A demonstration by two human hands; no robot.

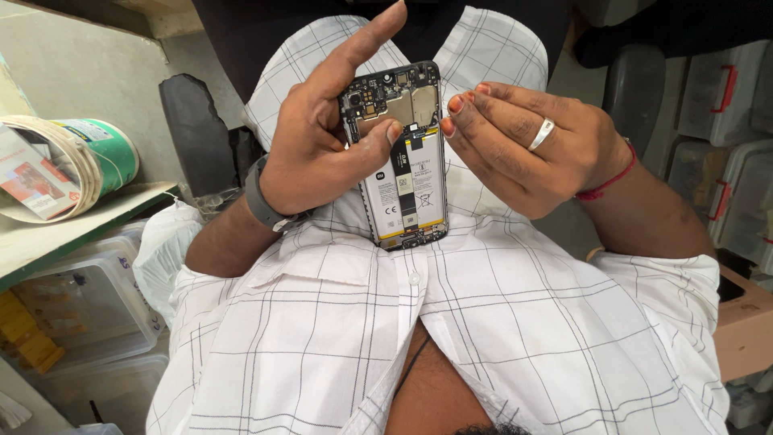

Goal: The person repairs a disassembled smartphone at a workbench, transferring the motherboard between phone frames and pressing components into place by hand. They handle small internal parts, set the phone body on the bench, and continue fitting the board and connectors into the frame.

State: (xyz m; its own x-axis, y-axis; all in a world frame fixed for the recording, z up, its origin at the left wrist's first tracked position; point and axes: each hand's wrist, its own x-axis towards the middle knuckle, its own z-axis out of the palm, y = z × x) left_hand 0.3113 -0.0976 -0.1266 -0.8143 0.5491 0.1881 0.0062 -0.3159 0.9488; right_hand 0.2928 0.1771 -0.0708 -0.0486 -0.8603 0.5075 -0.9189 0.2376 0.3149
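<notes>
Green-and-white tub (101, 153) lying on its side on a pale shelf (72, 229), left. Printed paper (32, 181) curls out of the tub's mouth. Clear plastic bins (80, 302) stacked below the shelf, yellow bits inside one. Dark chair armrest (193, 133) behind. More clear bins with red latches (725, 89) stacked at right, cardboard box (745, 322) below them.

Beneath the opened phone (400, 153) (black frame, gold shielding, white battery with yellow strips) lay a white shirt (451, 322) with dark grid checks. Right of the phone: red wrist thread (609, 181), silver ring (542, 134).
</notes>
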